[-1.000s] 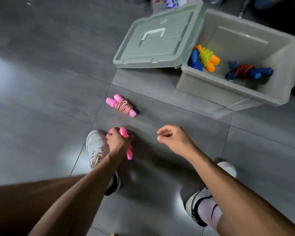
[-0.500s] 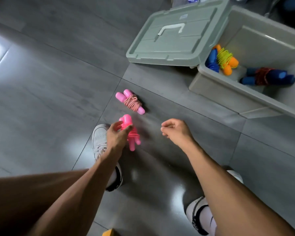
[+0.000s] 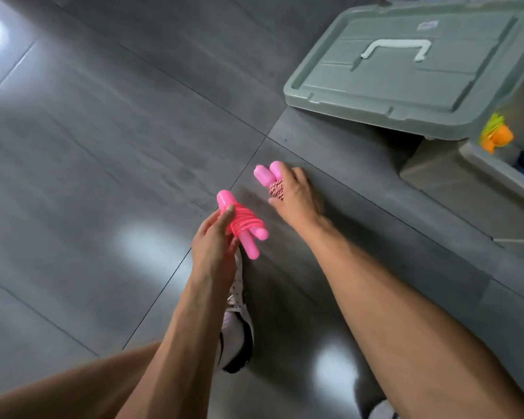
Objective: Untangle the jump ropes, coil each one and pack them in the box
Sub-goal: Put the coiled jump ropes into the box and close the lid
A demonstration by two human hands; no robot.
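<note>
Head view: your left hand pinches a coiled pink rope; your right hand, fingers curled, covers another short of the box. Loose grips could unwind coils mid-carry.

Two hands are in the shot: the left hand and the right hand. Pink jump ropes, two of them: one bright pink coiled rope and one pale pink rope with a red-and-white cord, each showing two handles. One more bundle peeks out at the right edge, an orange-handled rope with a yellow-green cord, so that makes three ropes that can be counted, plus a sliver of something blue that cannot be made out. One box. One lid, carrying one white handle. Two shoes, one white shoe and a second shoe at the bottom edge.
</note>
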